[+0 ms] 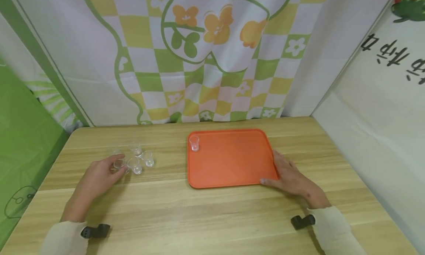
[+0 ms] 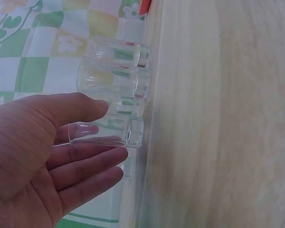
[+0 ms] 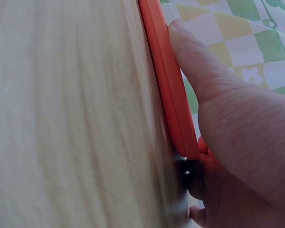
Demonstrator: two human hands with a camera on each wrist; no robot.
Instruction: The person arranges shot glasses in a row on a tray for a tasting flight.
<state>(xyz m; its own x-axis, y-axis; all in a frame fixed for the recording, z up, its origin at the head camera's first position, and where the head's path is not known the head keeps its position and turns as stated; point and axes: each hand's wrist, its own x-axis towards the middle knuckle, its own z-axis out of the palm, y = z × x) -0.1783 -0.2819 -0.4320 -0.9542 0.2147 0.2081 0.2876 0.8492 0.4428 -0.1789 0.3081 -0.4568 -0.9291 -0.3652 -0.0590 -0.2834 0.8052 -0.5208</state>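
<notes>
My left hand [image 1: 104, 174] is at a group of small clear shot glasses on the left of the table. Its thumb and index finger are around one shot glass [image 2: 107, 130], with the other fingers stretched out beside it. Close by stand more shot glasses [image 1: 148, 159], several of them, near the fingertips. My right hand [image 1: 290, 175] holds the near right corner of an orange tray [image 1: 232, 159]. The thumb lies along the tray's front rim, while the fingers lie along its right side. One shot glass [image 1: 194, 143] stands upright in the tray's far left corner.
The wooden table [image 1: 199, 218] runs back to a patterned curtain [image 1: 212, 89]. White cloth [image 1: 375, 111] bounds the right side, and green cloth [image 1: 26, 129] the left. A black wrist camera [image 1: 96, 231] sits at the left sleeve, another black camera [image 1: 303, 222] at the right.
</notes>
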